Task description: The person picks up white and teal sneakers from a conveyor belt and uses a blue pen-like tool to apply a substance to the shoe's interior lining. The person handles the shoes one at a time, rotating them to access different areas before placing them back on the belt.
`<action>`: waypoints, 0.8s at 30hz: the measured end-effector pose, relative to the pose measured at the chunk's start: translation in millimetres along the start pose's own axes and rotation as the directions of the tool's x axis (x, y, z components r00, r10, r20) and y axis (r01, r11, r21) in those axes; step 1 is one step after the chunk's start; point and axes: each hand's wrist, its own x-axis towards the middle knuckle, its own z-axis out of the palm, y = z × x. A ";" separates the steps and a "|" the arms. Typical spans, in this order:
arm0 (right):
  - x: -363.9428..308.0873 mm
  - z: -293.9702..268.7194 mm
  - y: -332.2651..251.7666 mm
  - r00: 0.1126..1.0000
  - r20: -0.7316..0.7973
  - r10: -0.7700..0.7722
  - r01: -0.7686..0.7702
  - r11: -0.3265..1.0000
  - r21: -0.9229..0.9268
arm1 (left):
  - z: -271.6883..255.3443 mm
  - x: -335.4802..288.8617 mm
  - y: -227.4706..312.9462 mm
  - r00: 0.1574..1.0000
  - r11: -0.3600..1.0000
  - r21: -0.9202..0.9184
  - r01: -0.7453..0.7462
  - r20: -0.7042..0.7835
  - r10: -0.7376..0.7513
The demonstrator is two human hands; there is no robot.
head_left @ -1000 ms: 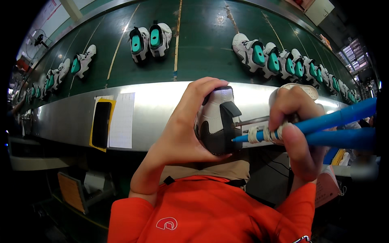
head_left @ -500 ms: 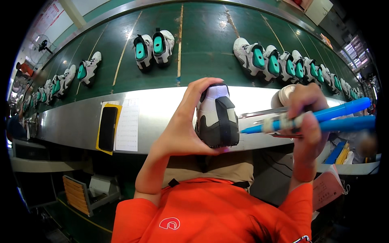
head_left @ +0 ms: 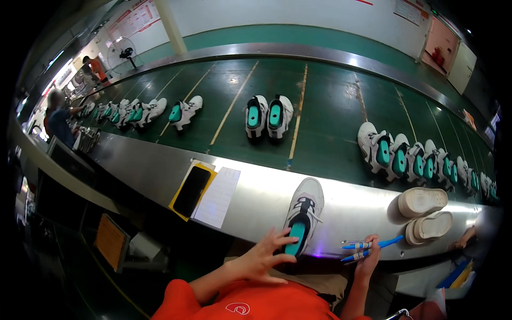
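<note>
A white and grey sneaker (head_left: 308,201) with a black collar rests on the metal ledge, toe pointing away from me. A teal insert (head_left: 294,238) fills its opening. My left hand (head_left: 261,257) is at the heel with fingers spread, the fingertips at the insert and collar; exact contact is hard to tell. To the right of the shoe, my right hand (head_left: 369,257) is closed around slim blue pens (head_left: 392,241) with silvery parts. They stick out on both sides of the fist.
Behind the ledge runs a green conveyor belt (head_left: 330,114) with more sneakers, including a pair (head_left: 266,117). Two cream shoe soles (head_left: 423,201) stand at right. A black phone (head_left: 192,191) and a paper sheet (head_left: 217,197) lie at left. Another person (head_left: 60,121) is far left.
The sneaker, earlier gripped in my left hand with its heel toward me, now sits on the ledge. My left hand has loosened, the right has drawn back, and the view has shifted.
</note>
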 end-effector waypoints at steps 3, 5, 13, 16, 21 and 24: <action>5.5 -4.8 15.7 0.999 0.033 0.032 -0.034 0.998 0.046 | 5.4 8.6 5.2 0.918 0.959 -0.250 0.134 -0.334 -0.215; 7.6 2.4 17.6 0.999 0.000 0.032 -0.032 0.997 0.069 | 11.3 26.6 10.8 0.763 0.942 -0.269 0.203 -0.559 -0.324; 10.6 -7.0 27.7 0.997 -0.034 -0.066 0.071 0.979 0.189 | -30.1 55.2 -19.2 0.608 0.601 -0.316 0.734 -0.087 -0.789; 7.4 -11.6 33.7 0.996 0.058 -0.061 0.045 0.965 0.257 | -9.1 11.5 -84.8 0.600 0.244 -0.897 0.369 0.029 -0.799; 6.0 -11.9 33.1 0.994 0.047 -0.095 0.076 0.949 0.307 | -39.1 -27.7 -85.1 0.349 -0.071 -0.997 0.036 0.079 -0.934; 8.9 -12.2 33.6 0.992 0.062 -0.112 0.092 0.959 0.268 | -88.4 -51.5 -127.4 0.221 0.101 -0.979 -0.179 -0.140 -0.965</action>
